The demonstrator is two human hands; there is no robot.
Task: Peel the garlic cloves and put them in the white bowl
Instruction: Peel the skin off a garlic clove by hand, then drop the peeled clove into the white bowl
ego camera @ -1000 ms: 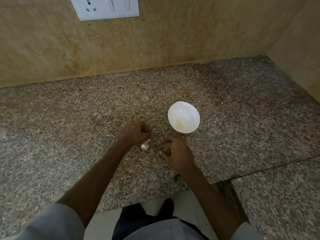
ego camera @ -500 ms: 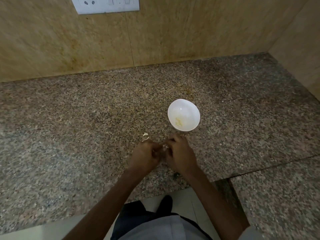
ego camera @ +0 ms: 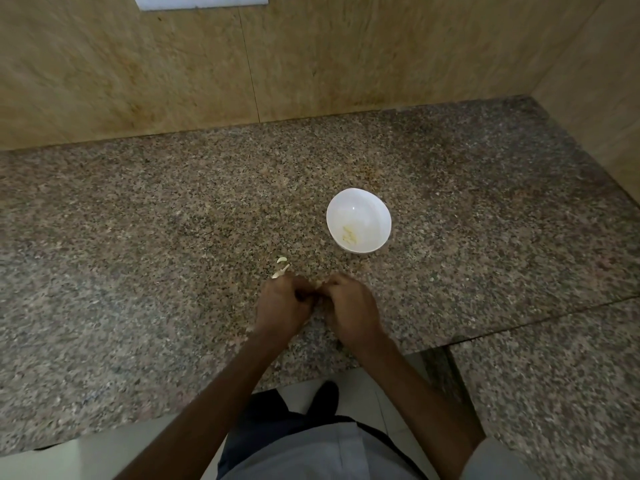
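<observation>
Both hands meet over the granite counter (ego camera: 138,237), fingers curled inward. The left hand (ego camera: 282,304) and right hand (ego camera: 350,306) pinch between them a small pale thing, mostly hidden, probably a garlic clove (ego camera: 318,284). Just beyond the left hand lie loose garlic pieces (ego camera: 281,265). The white bowl (ego camera: 369,209) stands near, farther back on the right, with pale peeled bits (ego camera: 349,234) inside.

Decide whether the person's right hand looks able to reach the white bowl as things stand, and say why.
Probably yes. The right hand sits just short of the white bowl, with only bare countertop between them. It and the left hand seem busy pinching a garlic clove, though.
</observation>
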